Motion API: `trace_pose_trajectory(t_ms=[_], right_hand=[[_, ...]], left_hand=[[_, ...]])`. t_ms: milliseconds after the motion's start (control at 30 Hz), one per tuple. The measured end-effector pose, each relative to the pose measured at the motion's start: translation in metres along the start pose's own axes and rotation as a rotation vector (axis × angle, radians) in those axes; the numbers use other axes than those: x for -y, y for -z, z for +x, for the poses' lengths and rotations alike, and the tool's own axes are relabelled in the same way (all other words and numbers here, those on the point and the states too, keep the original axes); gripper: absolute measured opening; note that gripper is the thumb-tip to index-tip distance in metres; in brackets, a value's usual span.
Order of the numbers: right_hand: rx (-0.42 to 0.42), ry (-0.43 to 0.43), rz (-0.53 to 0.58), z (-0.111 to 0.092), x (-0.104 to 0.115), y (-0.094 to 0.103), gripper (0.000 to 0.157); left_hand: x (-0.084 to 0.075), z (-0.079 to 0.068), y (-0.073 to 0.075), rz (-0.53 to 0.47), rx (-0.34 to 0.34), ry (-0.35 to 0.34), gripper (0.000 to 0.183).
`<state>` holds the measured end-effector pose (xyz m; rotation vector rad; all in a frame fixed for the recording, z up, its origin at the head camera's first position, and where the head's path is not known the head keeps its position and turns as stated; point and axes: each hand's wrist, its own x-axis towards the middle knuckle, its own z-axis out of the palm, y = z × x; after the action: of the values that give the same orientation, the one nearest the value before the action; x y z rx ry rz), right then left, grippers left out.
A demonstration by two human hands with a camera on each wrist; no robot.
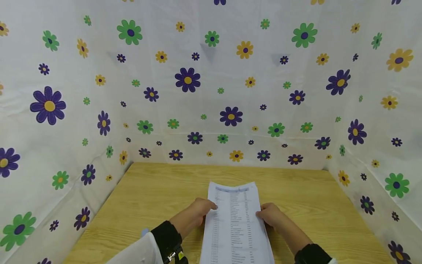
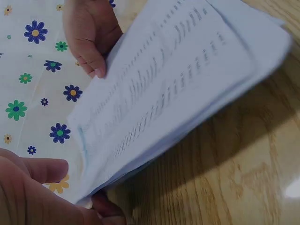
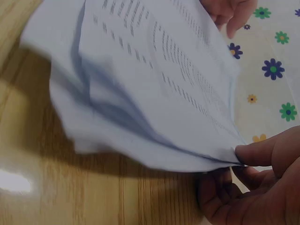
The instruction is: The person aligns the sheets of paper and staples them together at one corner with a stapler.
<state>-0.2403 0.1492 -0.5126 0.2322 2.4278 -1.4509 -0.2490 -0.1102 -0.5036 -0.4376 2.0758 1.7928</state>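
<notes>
A stack of printed paper sheets [image 1: 232,223], its top page covered with columns of text, is held up over the wooden table between both hands. My left hand [image 1: 200,209] grips the left edge, thumb on the top-page side; in the left wrist view its fingers [image 2: 108,206] curl under the sheets. On the opposite edge, my right hand [image 1: 271,214] pinches the stack between thumb [image 3: 258,152] and curled fingers. In the right wrist view the loose sheets [image 3: 126,117] fan apart and bow at their near ends. Much of the fingers lies hidden behind the paper.
The wooden table [image 1: 158,190] extends around the stack. White flower-printed cloth [image 1: 211,95] stands behind it and along both sides. A small bluish thing [image 1: 145,232] shows beside the left sleeve, mostly covered by it.
</notes>
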Motion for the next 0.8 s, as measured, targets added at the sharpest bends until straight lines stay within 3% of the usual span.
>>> trace_pose_trajectory(t_ms=[233, 367, 467, 667, 800], right_hand=[[-0.032, 0.062, 0.064, -0.002, 0.005, -0.003, 0.038], [-0.104, 0.16, 0.07, -0.003, 0.017, -0.002, 0.04], [-0.171, 0.24, 0.075, -0.006, 0.033, 0.001, 0.037], [-0.272, 0.406, 0.154, -0.021, 0.071, 0.012, 0.035], [-0.298, 0.585, 0.247, -0.033, 0.089, 0.021, 0.032]], left_hand=[[0.0, 0.0, 0.006, 0.05, 0.01, -0.214, 0.062], [-0.013, -0.006, 0.009, 0.011, 0.027, -0.271, 0.057], [-0.027, -0.013, 0.012, -0.004, 0.009, -0.356, 0.056], [-0.061, -0.033, 0.02, -0.014, -0.076, -0.62, 0.045], [-0.086, -0.054, 0.024, -0.057, -0.101, -0.835, 0.035]])
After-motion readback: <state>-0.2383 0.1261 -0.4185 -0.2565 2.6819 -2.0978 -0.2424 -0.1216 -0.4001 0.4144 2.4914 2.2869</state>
